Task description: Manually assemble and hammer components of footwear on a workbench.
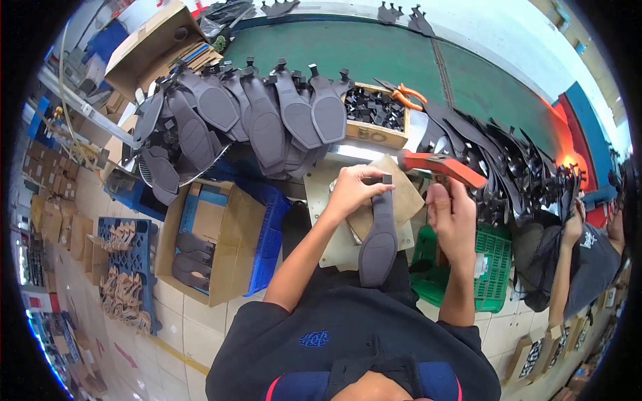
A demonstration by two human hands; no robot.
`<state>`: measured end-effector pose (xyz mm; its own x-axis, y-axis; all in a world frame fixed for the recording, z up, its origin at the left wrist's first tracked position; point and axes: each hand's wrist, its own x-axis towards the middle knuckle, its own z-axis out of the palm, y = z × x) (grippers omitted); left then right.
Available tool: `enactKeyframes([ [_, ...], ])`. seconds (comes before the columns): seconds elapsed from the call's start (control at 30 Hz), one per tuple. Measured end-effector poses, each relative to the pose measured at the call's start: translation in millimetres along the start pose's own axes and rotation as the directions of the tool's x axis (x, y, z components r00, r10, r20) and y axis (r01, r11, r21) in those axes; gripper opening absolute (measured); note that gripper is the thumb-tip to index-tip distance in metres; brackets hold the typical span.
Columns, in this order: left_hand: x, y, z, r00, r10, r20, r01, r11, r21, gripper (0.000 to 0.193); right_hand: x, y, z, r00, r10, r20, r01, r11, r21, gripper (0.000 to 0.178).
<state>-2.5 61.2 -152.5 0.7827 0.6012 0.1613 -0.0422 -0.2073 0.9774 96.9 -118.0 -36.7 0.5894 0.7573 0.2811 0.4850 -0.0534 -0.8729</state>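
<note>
My left hand (359, 190) pinches the heel end of a dark grey shoe sole (379, 244) with thumb and fingers. A small black heel tip (386, 179) shows at that end, beside the fingertips. The sole's wide toe end points toward me. Beneath its heel end lies a tan pad (406, 194) on a pale work plate (321, 220). My right hand (455, 217) is closed around a hammer (445, 167) with an orange head, raised just right of the sole's heel and apart from it. Most of the hammer's handle is hidden by the hand.
Many grey soles (264, 127) are piled at the back left. A wooden box of small black pieces (376, 136) and orange-handled pliers (404, 95) sit behind my hands. More soles (481, 147), a green crate (495, 267) and a co-worker (575, 260) are right; a cardboard box (231, 234) is left.
</note>
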Motion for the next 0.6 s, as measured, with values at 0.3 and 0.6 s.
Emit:
enactKeyframes([
  [0.3, 2, -6, -4, 0.996, -0.052, 0.075, 0.046, 0.996, 0.077, 0.049, -4, -34, -2, 0.975, -0.218, -0.034, 0.203, 0.946, -0.253, 0.025],
  [0.6, -5, -9, -5, 0.982, 0.059, 0.178, -0.158, 0.774, 0.613, 0.122, 12, -12, 4, 0.976, -0.148, 0.161, 0.203, 0.886, -0.417, 0.009],
])
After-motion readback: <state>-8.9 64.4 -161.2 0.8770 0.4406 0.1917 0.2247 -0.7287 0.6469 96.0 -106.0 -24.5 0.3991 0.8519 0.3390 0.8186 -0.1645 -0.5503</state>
